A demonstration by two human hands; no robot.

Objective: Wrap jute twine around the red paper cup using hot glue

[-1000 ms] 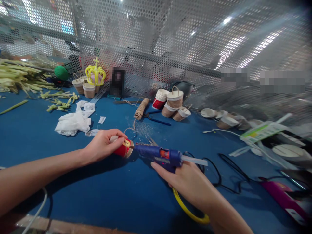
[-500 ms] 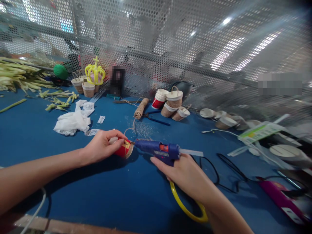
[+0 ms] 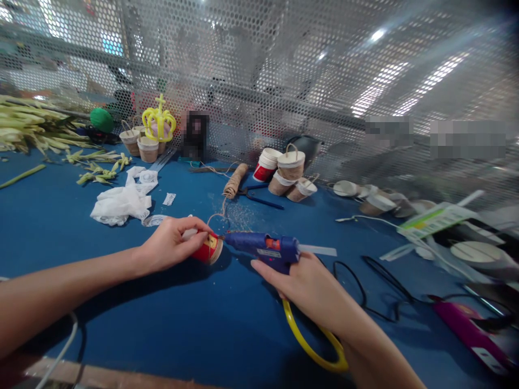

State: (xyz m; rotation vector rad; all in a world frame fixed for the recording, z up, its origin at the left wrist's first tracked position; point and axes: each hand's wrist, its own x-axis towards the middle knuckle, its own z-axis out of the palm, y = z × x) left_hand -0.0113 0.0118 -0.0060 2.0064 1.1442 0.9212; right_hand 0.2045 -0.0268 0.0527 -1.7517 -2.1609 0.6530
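In my left hand [image 3: 172,243] is a small red paper cup [image 3: 207,252], tipped on its side with its end facing right. Fingers and thumb close round it, and a strand of twine runs from beside it to the twine roll [image 3: 235,181] farther back. A blue hot glue gun [image 3: 261,249] is gripped by my right hand [image 3: 310,289], its nozzle at the cup's edge. A clear glue stick [image 3: 318,250] pokes out of the gun's rear. Under the right hand lies a yellow loop-shaped handle [image 3: 312,346], partly hidden by the wrist.
White lace [image 3: 121,202] lies left on the blue table [image 3: 170,324]. Behind stand several burlap-wrapped cups [image 3: 290,165] and a yellow crown [image 3: 159,123], near dark-handled pliers [image 3: 261,200]. A black cord [image 3: 360,286] and a purple power strip [image 3: 466,329] are at right, before a perforated metal screen [image 3: 243,70].
Almost nothing differs. Both hands, the cup and the glue gun hold their places; the whole view has shifted very slightly.
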